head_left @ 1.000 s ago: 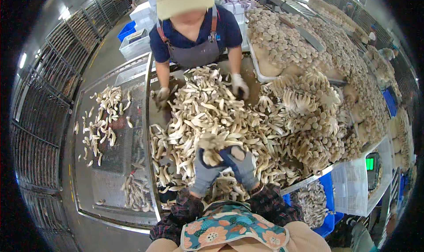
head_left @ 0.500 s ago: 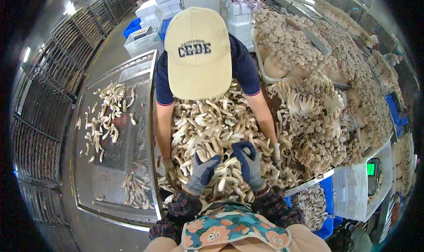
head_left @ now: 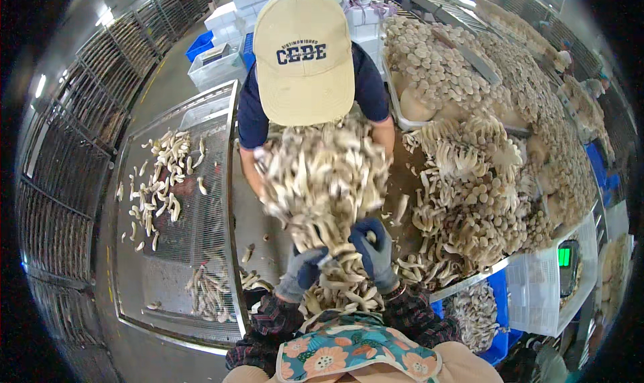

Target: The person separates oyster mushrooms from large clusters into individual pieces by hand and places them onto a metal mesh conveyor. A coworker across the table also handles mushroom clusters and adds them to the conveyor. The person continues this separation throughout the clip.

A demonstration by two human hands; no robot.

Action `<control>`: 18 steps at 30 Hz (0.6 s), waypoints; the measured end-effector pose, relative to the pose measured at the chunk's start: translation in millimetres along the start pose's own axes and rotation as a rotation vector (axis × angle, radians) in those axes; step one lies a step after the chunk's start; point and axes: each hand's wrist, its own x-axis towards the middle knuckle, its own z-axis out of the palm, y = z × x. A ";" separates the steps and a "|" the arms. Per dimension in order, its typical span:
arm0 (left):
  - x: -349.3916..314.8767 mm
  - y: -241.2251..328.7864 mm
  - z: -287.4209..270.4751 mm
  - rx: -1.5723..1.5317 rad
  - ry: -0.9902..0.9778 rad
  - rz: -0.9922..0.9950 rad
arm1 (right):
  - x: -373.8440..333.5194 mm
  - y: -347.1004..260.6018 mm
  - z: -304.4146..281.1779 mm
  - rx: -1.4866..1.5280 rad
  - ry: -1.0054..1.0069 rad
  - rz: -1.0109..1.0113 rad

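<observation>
Both my hands wear grey and navy gloves and work at the near end of a heap of pale, long-stemmed mushrooms [head_left: 322, 175]. My left hand [head_left: 300, 273] is closed at the left side of the near mushrooms, and its fingertips are hard to make out. Just right of them, my right hand [head_left: 376, 257] curls with a small pale mushroom [head_left: 371, 236] between thumb and fingers. Across from me, a person in a beige cap [head_left: 305, 57] has both arms around the heap; it is blurred by motion, and their hands are hidden behind it.
Left stands a mesh-topped table [head_left: 181, 249] with scattered mushrooms. Large clustered mushrooms [head_left: 476, 181] pile up on the right. A blue crate [head_left: 500, 302] of mushrooms and a white basket [head_left: 530, 296] sit at the near right, beside a scale with a green display [head_left: 565, 257].
The person opposite has gathered the spread mushrooms into a bunch and drawn it away from me, baring tabletop on both sides. My hands stay near the same place, with the right fingers more curled.
</observation>
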 end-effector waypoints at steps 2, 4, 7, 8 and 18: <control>-7.5 -6.3 5.7 0.056 -0.028 0.026 | 5.6 -16.2 9.6 0.139 -0.164 0.335; -5.6 -6.4 5.0 -0.152 -0.087 0.059 | 2.0 -10.0 6.4 0.064 -0.242 0.250; 0.5 -6.9 -9.1 -0.077 -0.045 0.049 | 6.8 -9.0 0.3 -0.182 -0.046 -0.031; -2.8 -10.0 -9.4 0.050 -0.015 0.111 | 9.1 -9.0 7.0 -0.059 -0.070 0.127; -5.8 14.4 18.6 -0.023 0.090 0.087 | 29.9 7.2 -17.2 -0.196 0.099 0.227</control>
